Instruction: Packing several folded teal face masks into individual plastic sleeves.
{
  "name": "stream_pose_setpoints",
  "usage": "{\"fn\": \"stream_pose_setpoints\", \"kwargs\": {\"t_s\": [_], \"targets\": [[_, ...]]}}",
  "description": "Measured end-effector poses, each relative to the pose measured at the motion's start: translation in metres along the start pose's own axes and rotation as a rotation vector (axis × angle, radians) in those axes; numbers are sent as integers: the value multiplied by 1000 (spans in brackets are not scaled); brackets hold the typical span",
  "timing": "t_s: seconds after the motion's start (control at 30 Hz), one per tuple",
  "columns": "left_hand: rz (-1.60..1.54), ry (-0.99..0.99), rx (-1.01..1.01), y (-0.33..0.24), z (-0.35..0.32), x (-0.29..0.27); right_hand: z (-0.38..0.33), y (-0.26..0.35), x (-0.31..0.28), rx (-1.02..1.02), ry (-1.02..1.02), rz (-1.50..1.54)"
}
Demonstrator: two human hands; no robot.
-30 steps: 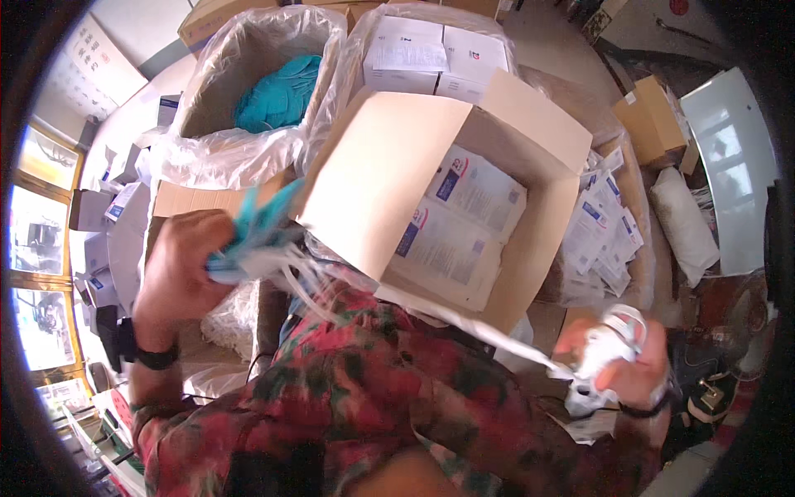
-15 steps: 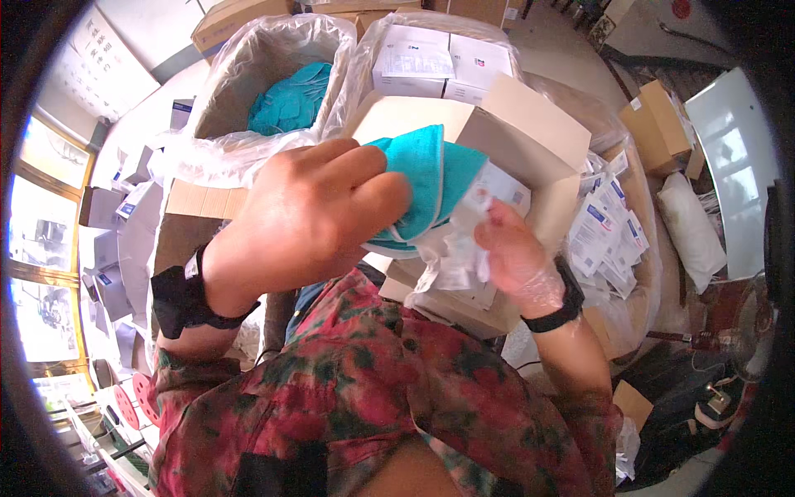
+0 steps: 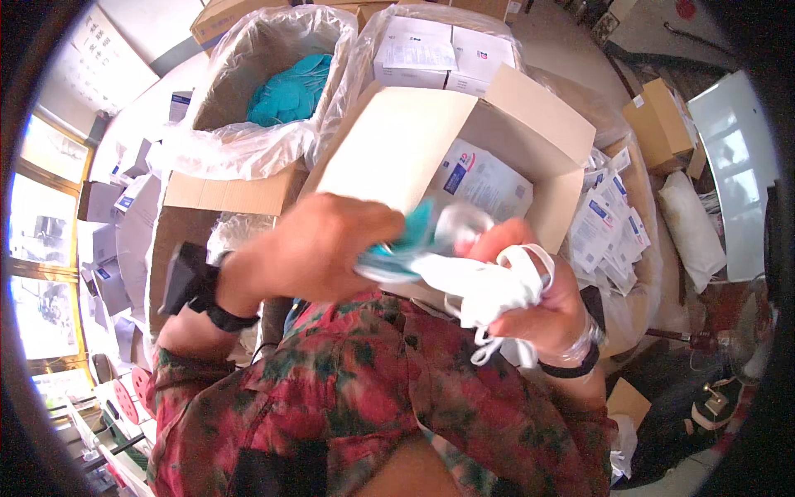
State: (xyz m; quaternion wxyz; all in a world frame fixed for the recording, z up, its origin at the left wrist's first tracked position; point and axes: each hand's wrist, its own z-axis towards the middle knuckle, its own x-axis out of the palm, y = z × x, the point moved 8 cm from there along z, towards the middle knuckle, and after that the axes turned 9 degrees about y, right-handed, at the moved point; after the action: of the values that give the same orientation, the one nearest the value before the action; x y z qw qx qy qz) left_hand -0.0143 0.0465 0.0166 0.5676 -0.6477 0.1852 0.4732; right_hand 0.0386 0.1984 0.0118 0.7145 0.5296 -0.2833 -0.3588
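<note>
My left hand (image 3: 319, 248) is closed on a small stack of teal fabric face masks (image 3: 411, 234), blurred by motion and partly covered by my fingers. White elastic straps (image 3: 476, 286) stretch from the masks across to my right hand (image 3: 559, 319). That hand's fingers are wrapped round the bunched straps, and a few loops hang out above and below them. Just beyond both hands stands an open cardboard carton (image 3: 397, 132), with a white and blue printed packet (image 3: 484, 182) inside.
Behind on the left, a plastic-lined box (image 3: 217, 91) holds a pile of teal masks (image 3: 290, 93). White cartons (image 3: 418, 45) sit in another lined box at the back. To the right lie many white packets (image 3: 600, 224) in a lined container. Folded small boxes (image 3: 103, 240) crowd the left side.
The masks have dropped lower and no longer fan out above my left hand. My right hand has come nearer my body, the straps bunched in it. The packet in the carton shows more.
</note>
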Motion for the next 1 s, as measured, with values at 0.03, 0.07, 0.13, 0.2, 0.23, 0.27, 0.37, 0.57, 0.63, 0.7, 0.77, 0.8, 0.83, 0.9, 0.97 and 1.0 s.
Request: {"fn": "stream_pose_setpoints", "kwargs": {"t_s": [0.03, 0.07, 0.13, 0.2, 0.23, 0.27, 0.37, 0.57, 0.63, 0.7, 0.77, 0.8, 0.83, 0.9, 0.97, 1.0], "targets": [[-134, 71, -15, 1, 4, 17, 9, 1, 8, 2, -1, -2], [-297, 51, 6, -5, 9, 25, 19, 12, 19, -64, 18, -104], [-532, 129, 2, -2, 11, 43, 29, 23, 36, -151, 208, -306], [-526, 120, 202, -11, 17, 44, 29, 24, 57, -134, 416, -296], [-396, 175, 230, -16, 10, 43, 26, 24, 65, -103, 490, -235], [-366, 210, 261, -25, 0, 47, 22, 22, 72, -41, 536, -112], [-181, 335, 326, -52, -31, 46, -4, 29, 89, 53, 585, -60], [-135, 371, 303, -61, -59, 16, -25, 63, 72, 42, 502, -121], [-234, 381, 222, -52, -61, 4, -25, 68, 63, 50, 485, -48], [-234, 393, 215, -53, -65, 4, -28, 71, 63, 55, 470, -28], [-231, 402, 208, -52, -68, 4, -28, 72, 61, 80, 477, -37], [-245, 401, 201, -50, -68, 3, -28, 73, 59, 78, 484, -40], [-259, 400, 194, -49, -69, 1, -29, 74, 57, 80, 476, -41], [-264, 382, 188, -43, -68, -4, -30, 75, 53, 88, 459, -37], [-267, 364, 176, -39, -66, -7, -27, 74, 46, 110, 415, -49], [-270, 365, 167, -37, -64, -7, -28, 73, 41, 108, 416, -45]]}}
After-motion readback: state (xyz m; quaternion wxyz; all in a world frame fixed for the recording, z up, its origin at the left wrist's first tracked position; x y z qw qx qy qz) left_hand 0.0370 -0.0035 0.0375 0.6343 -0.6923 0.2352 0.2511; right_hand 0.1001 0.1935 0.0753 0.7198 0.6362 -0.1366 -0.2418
